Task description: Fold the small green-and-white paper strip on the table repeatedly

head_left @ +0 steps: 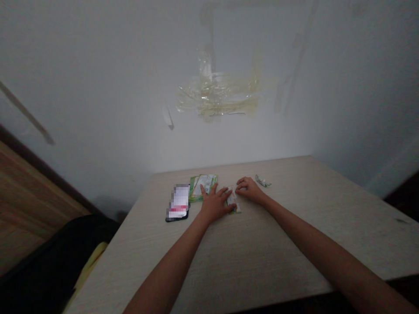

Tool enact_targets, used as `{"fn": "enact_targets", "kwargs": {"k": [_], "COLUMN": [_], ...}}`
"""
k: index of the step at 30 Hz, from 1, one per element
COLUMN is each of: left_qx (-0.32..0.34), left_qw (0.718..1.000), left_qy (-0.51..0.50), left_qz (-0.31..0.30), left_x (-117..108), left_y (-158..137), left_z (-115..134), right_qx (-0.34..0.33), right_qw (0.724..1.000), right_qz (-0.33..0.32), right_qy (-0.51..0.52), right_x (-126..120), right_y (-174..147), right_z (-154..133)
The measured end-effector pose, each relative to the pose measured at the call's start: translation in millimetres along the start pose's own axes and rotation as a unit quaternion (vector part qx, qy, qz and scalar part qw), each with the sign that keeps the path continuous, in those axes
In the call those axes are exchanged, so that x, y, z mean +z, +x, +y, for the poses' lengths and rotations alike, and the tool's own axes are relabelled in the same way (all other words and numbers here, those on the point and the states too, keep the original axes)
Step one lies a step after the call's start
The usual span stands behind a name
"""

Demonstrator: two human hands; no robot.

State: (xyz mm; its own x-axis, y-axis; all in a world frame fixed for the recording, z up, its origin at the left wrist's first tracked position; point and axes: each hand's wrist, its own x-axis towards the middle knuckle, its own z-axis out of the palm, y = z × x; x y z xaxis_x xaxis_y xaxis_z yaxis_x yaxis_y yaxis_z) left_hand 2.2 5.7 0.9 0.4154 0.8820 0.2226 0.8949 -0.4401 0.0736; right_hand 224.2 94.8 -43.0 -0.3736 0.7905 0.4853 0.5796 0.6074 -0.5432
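My left hand (216,203) lies on the table with its fingers spread. Its thumb and a fingertip rest on a small white-and-green packet (233,203), while its other fingers reach over the edge of several green-and-white packets (198,187). To the right of the small packet, my right hand (250,191) has its fingers bent together at the packet's upper right edge. What its fingertips hold, if anything, is too small to make out. A crumpled piece of wrapper (262,181) lies just beyond my right hand.
A phone (178,203) with a lit, blurred screen lies left of the packets. The pale wooden table (281,257) meets a white wall (131,87) with peeling clear tape (222,98). Dark and yellow cloth (91,257) is beside the table's left edge.
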Motion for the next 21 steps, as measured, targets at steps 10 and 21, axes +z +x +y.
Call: {"fn": "enact_targets", "kwargs": {"k": [10, 21], "left_qx": [-0.004, -0.007], "left_qw": [1.0, 1.0], "left_qy": [0.004, -0.01], "left_qz": [-0.008, -0.006], "left_x": [-1.8, -1.1], "left_y": [0.2, 0.3], "left_z": [0.7, 0.6], "right_qx": [-0.034, -0.061], "right_qw": [0.998, 0.997], "right_qz": [-0.022, -0.036], "right_qy": [-0.054, -0.003], "right_x": [-0.9, -12.8], "right_y": [-2.8, -12.1], "right_z": [-6.7, -20.1]}}
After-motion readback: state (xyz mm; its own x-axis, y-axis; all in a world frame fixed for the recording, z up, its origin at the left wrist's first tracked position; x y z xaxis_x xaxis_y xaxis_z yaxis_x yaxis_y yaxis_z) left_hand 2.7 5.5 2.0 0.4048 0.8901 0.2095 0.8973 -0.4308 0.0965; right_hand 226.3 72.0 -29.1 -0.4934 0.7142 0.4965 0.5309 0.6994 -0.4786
